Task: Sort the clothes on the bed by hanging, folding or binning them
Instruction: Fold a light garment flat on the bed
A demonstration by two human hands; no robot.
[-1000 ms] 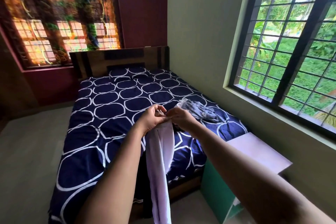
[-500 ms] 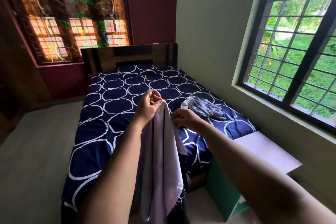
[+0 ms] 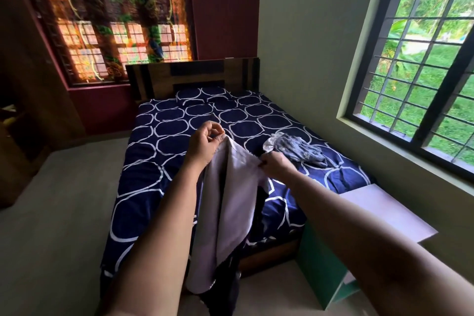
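Navy-patterned bed (image 3: pixel 166 156) below, we pinch the top edge of a pale garment (image 3: pixel 230 200) between left hand (image 3: pixel 205 146) and right hand (image 3: pixel 277 165), its long axis hanging straight down between our arms, a crumpled blue-grey garment (image 3: pixel 302 152) just beyond the right.

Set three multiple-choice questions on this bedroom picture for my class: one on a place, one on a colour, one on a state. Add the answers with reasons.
1. Where is the grey garment? A. On the bed. B. On a chair. C. In a bin.
2. What colours is the bed? A. Red stripes. B. Navy with white rings. C. Plain green.
3. How is the pale cloth held? A. Folded flat. B. Over one arm. C. Pinched by the left hand and right hand, hanging.
Answers: 1 A, it lies crumpled on the cover beyond the right hand. 2 B, white rings cross navy fabric. 3 C, both hands grip its top edge.
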